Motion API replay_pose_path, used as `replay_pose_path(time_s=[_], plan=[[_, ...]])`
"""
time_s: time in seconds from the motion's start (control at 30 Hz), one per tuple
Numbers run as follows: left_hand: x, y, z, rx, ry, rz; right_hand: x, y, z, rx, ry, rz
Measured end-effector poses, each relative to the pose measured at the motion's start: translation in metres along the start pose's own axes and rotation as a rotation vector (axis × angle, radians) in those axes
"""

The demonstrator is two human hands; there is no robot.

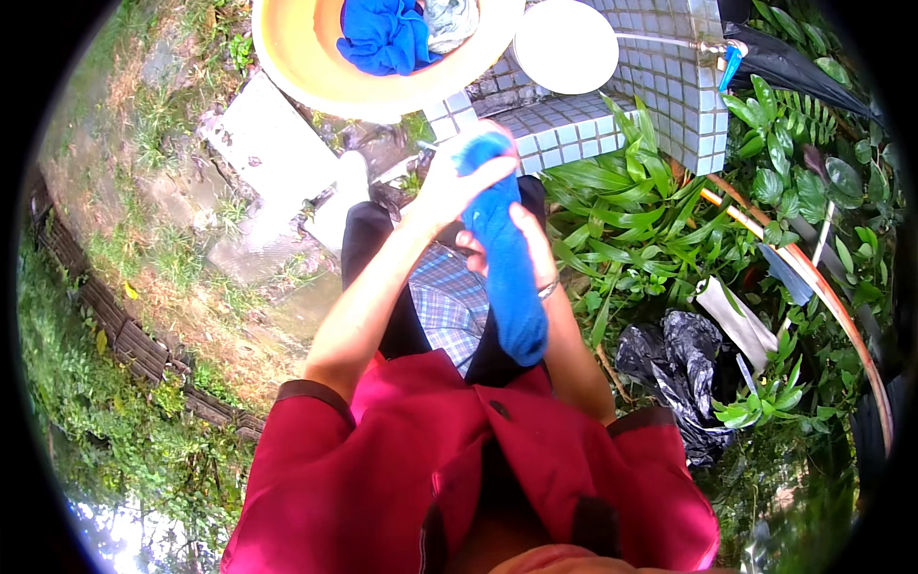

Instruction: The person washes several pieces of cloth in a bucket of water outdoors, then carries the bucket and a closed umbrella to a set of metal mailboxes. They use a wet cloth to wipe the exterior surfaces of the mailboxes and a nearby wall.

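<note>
A blue sock point(505, 244) hangs between my two hands, its closed toe end pointing down towards my lap. My left hand point(462, 168) is wrapped round its upper end, which is slightly blurred. Behind the middle of the sock is my right hand point(532, 240), with the thumb along one edge and fingertips showing at the other. Beyond my hands stands a large orange and white basin point(301, 68). It holds bunched blue cloth point(387, 36) and a grey cloth item point(452, 21).
A white round container or lid point(566, 46) sits on a blue-tiled structure point(574, 140), near a blue-handled tap point(730, 64). Leafy plants point(631, 194) and a crumpled black plastic bag point(681, 366) lie to the right. Pale slabs point(272, 136) and grass are at the left.
</note>
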State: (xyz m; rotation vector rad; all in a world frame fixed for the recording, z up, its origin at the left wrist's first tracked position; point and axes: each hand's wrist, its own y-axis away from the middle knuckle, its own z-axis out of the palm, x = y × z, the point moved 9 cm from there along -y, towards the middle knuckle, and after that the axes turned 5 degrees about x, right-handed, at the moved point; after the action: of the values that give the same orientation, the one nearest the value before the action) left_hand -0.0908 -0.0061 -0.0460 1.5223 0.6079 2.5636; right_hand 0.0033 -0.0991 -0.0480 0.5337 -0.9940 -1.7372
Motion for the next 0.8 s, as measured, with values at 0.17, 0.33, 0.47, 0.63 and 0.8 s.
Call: replay_pose_path(time_s=[0.17, 0.33, 0.47, 0.63, 0.8], plan=[[-0.021, -0.001, -0.013, 0.067, -0.701, 0.072, -0.025, -0.006, -0.006, 0.263, 0.935, -0.340], [-0.012, -0.004, 0.022, -0.429, -0.870, 0.131, -0.010, -0.011, 0.006, 0.032, 0.843, -0.179], [0.028, 0.004, 0.059, -1.067, -0.087, -0.032, 0.006, 0.019, 0.065, -0.408, 0.059, 0.226], [0.102, 0.008, 0.056, -1.029, 1.094, 0.174, 0.009, 0.057, 0.162, -1.230, -0.535, 0.553], [0.117, 0.004, 0.016, -0.771, 0.824, 0.404, 0.017, 0.045, 0.157, -0.708, -0.536, 0.221]])
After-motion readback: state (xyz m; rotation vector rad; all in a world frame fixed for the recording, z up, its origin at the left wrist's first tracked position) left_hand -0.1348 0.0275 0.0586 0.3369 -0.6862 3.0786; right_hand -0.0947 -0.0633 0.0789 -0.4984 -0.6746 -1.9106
